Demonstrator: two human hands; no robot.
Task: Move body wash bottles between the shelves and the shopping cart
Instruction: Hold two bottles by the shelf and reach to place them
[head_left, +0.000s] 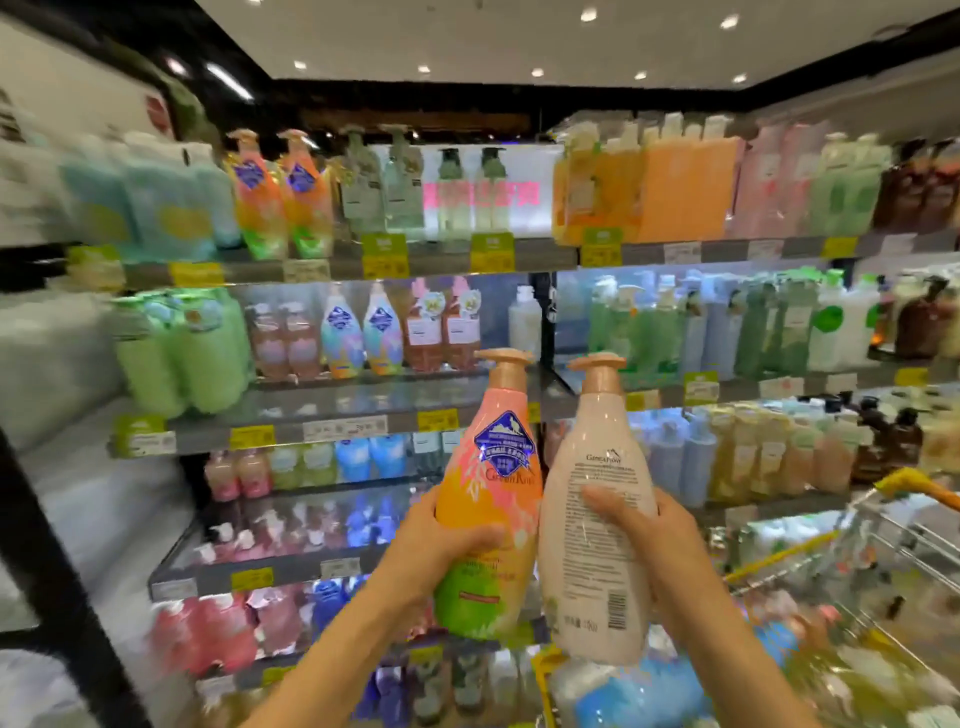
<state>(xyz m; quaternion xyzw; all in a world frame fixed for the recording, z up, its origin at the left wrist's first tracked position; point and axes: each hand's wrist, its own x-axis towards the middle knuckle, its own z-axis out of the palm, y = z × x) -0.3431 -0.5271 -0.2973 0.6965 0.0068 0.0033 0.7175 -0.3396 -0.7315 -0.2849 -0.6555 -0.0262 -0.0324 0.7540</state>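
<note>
My left hand (447, 545) grips an orange, pink and green body wash bottle (493, 467) with a blue badge label and a peach pump cap. My right hand (649, 540) grips a second pump bottle (587, 447), cream-coloured with its printed back label facing me. Both bottles are upright, side by side and nearly touching, raised in front of the shelves (322, 400). Two matching orange bottles (283, 192) stand on the top shelf at the left. The shopping cart (857, 566), wire with a yellow handle, is at the lower right, with bottles inside.
Several shelf levels packed with pump bottles and refill packs fill the view, with yellow and green price tags (491, 252) along the edges. A black shelf upright (47, 561) runs down the left side. A blue pack (634, 691) lies in the cart's near corner.
</note>
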